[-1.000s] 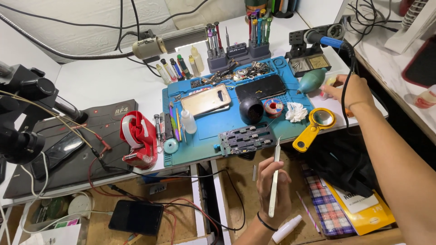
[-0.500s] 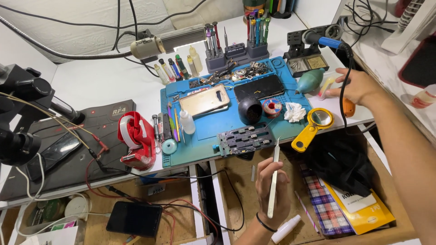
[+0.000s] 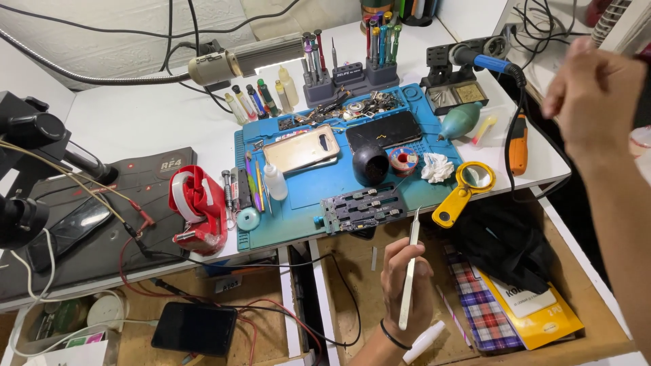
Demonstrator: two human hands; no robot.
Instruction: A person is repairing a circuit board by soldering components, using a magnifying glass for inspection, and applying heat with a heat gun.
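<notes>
The slim white tweezers (image 3: 409,271) stand nearly upright in the left hand (image 3: 405,288), whose fingers (image 3: 393,261) are closed around the lower shaft; the tip points at the front edge of the blue silicone work mat (image 3: 305,210), just short of the grey metal board-holding fixture (image 3: 363,209). The hand hovers over the open wooden drawer (image 3: 359,271) below the white tabletop (image 3: 135,122). The right hand (image 3: 593,95) is lifted, blurred, above the orange-handled tool (image 3: 519,146); its fingers look loosely curled and empty. The step reads as poised between actions; any next move would need the tip steadied on the fixture.
</notes>
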